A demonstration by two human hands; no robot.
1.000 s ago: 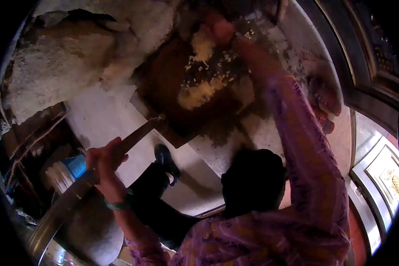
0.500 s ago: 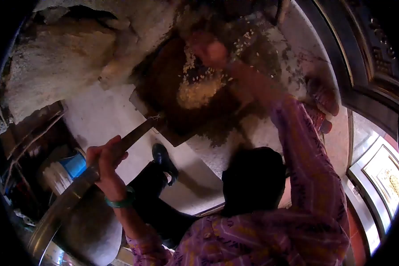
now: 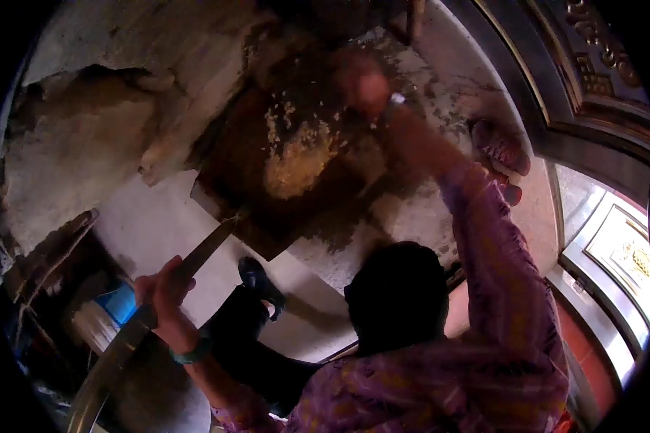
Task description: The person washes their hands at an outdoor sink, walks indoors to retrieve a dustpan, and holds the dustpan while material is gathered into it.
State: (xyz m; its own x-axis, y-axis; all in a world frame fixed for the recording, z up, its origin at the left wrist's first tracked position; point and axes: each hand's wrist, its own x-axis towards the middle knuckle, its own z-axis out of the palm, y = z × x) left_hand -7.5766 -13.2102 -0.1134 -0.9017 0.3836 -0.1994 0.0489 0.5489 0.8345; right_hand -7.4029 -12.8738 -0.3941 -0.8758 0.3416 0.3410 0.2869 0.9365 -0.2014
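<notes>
My left hand (image 3: 170, 292), with a green bangle at its wrist, is closed around a long, smooth, brown pole (image 3: 206, 245). The pole slants from the lower left up towards the edge of a dark, flat, square-cornered surface (image 3: 267, 242). On that dark surface lies a heap of small pale yellowish pieces (image 3: 296, 169), with loose ones scattered around it. Smeared by motion, my right hand (image 3: 365, 86) is above the far right side of the heap. Its fingers cannot be made out, nor whether they hold anything.
Rough pale rock or plaster (image 3: 72, 144) rises at the upper left. A blue and white container (image 3: 112, 314) and sticks stand at the left. Reddish shoes (image 3: 500, 148) rest on the right. Dark carved panels (image 3: 592, 108) border the right side. My black shoe (image 3: 258, 281) is on the pale floor.
My right hand has swung right and slightly down, away from above the heap. The left hand keeps its hold on the pole. The whole view has shifted a little.
</notes>
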